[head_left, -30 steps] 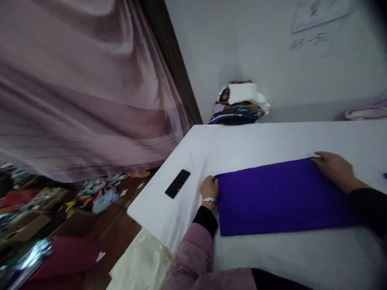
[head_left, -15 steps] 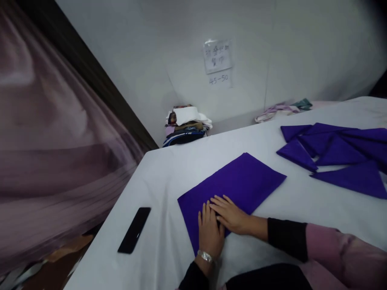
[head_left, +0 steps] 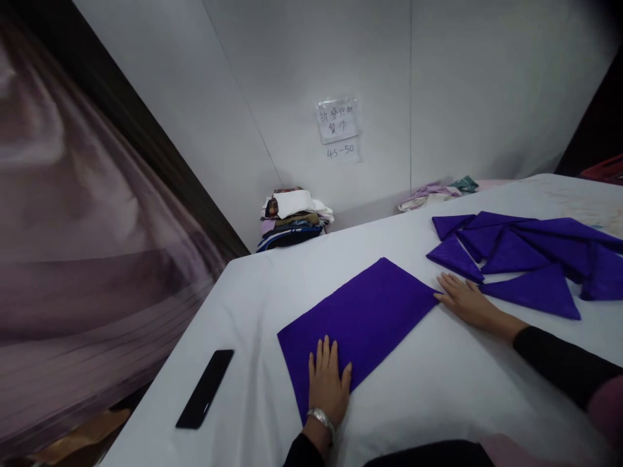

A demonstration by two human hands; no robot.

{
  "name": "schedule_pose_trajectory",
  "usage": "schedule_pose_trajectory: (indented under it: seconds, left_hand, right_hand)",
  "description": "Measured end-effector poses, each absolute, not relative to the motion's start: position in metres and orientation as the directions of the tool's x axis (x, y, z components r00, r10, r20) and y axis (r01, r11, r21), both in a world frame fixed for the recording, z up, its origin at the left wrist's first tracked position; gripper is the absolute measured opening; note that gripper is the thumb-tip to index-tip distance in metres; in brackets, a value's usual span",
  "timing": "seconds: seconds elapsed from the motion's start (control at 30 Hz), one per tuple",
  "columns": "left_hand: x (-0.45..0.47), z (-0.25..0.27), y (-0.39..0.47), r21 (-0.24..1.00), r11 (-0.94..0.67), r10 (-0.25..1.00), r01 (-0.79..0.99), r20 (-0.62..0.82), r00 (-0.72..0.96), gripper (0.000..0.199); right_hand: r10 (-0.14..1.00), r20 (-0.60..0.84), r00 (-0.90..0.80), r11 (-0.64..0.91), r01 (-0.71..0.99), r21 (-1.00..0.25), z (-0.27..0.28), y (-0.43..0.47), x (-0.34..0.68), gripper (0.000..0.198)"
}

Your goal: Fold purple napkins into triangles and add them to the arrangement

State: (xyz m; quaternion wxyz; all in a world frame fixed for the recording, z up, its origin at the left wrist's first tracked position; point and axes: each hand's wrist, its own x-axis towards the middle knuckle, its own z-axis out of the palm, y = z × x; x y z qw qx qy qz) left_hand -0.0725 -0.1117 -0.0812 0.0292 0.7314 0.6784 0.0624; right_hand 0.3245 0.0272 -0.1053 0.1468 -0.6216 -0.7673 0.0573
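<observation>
A folded purple cloth lies flat on the white-covered table, a four-sided shape with one corner pointing right. My left hand, with a silver bracelet at the wrist, rests flat on the cloth's near left part, fingers spread. At the right corner of the cloth is my right hand, laid out flat with its fingers stretched and the thumb side at the tip. Neither hand grips anything. Just beyond my right hand lie several purple cloths folded into triangles, partly overlapping.
A black phone lies on the table at the left. Stacked clothes stand by the wall past the far edge, with more fabric further right. A pinkish curtain hangs at the left. A handwritten sign is on the wall.
My right hand has slid from beside the left hand to the cloth's right corner. My left hand stays on the cloth. The view has tilted up and shifted slightly right.
</observation>
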Motion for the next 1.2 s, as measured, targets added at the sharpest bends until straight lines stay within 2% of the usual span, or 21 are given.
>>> schedule_pose_trajectory:
  seconds: [0.1, 0.2, 0.43, 0.67, 0.9, 1.2]
  left_hand:
    - [-0.072, -0.079, -0.116, 0.117, -0.118, 0.989, 0.986, 0.103, 0.106, 0.048]
    - [-0.073, -0.075, -0.125, 0.080, -0.156, 0.980, 0.984, 0.141, 0.144, 0.045]
    - [-0.100, -0.082, -0.144, 0.020, -0.022, 0.982, 1.000, 0.186, 0.018, 0.044]
    - [-0.108, -0.096, -0.152, 0.077, 0.066, 0.988, 0.995, 0.133, -0.076, 0.047]
    - [-0.109, -0.099, -0.151, 0.113, 0.052, 0.981, 0.992, 0.179, -0.071, 0.047]
    - [-0.112, -0.104, -0.150, 0.097, 0.008, 0.969, 0.995, 0.243, -0.032, 0.046]
  right_hand:
    - [0.939, 0.255, -0.233, 0.306, 0.903, -0.301, -0.099, 0.028, 0.309, 0.057]
    - [0.914, 0.295, -0.280, 0.368, 0.878, -0.306, -0.089, 0.040, 0.283, 0.049]
    - [0.957, 0.261, -0.128, 0.198, 0.944, -0.263, -0.085, 0.084, 0.257, 0.028]
    - [0.961, 0.271, -0.055, 0.128, 0.957, -0.260, -0.093, 0.092, 0.253, 0.016]
    - [0.944, 0.318, -0.088, 0.168, 0.957, -0.234, -0.097, 0.094, 0.252, 0.016]
    - [0.924, 0.346, -0.162, 0.241, 0.949, -0.201, -0.092, 0.092, 0.255, 0.019]
